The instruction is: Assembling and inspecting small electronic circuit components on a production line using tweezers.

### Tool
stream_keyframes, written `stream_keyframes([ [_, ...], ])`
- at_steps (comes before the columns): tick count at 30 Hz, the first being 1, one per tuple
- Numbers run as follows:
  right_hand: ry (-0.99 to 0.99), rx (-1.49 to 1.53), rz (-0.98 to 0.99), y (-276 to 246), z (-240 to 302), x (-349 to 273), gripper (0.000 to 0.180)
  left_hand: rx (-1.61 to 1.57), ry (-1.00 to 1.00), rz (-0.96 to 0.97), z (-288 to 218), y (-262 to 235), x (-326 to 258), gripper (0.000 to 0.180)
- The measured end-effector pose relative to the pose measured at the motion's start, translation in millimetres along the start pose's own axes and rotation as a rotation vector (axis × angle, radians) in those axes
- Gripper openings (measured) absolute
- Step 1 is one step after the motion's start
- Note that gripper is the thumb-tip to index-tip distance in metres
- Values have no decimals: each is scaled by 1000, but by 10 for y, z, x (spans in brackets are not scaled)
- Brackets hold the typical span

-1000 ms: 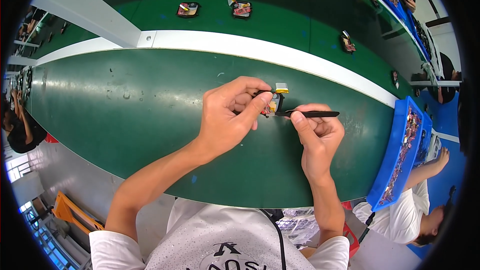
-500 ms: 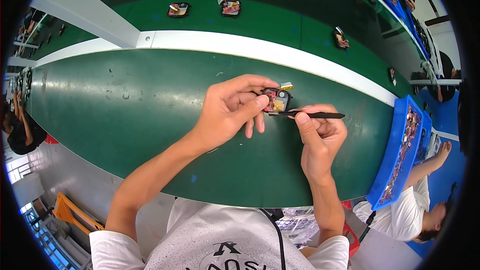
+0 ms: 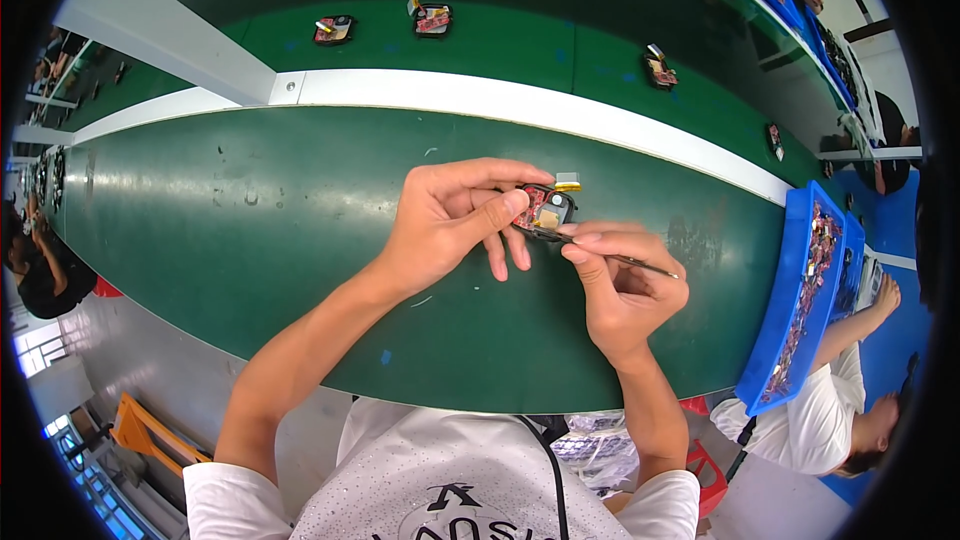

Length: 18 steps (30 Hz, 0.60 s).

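My left hand [image 3: 445, 220] pinches a small black device [image 3: 545, 210] with a red circuit board inside, holding it just above the green table [image 3: 250, 230]. A small yellow part [image 3: 567, 183] sticks up at the device's far edge. My right hand [image 3: 620, 285] grips black tweezers [image 3: 640, 262], whose tip touches the near edge of the device. Both hands meet over the middle of the table.
Several similar small devices [image 3: 432, 17] lie on the green conveyor belt beyond a white rail [image 3: 520, 100]. Blue bins [image 3: 800, 300] full of small parts stand at the table's right end. Another person in a white shirt [image 3: 830, 410] sits at the lower right.
The tweezers' tip has swung in from beside the device to touch it. My left hand has turned the device slightly. The devices on the far belt have drifted left.
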State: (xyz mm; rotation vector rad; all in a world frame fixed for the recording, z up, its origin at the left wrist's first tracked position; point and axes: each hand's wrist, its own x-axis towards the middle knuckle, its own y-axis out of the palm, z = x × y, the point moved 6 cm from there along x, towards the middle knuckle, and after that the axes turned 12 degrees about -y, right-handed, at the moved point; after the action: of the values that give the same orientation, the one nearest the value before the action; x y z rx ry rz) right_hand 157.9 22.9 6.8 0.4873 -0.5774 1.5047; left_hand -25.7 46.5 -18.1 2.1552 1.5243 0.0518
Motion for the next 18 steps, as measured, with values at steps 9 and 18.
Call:
stream_keyframes([
  [9, 15, 2, 8, 40, 30, 77, 12, 15, 34, -25, -82, -21, -27, 24],
  [18, 147, -84, -4, -23, 6, 49, 13, 79, 48, -62, -35, 16, -48, 25],
])
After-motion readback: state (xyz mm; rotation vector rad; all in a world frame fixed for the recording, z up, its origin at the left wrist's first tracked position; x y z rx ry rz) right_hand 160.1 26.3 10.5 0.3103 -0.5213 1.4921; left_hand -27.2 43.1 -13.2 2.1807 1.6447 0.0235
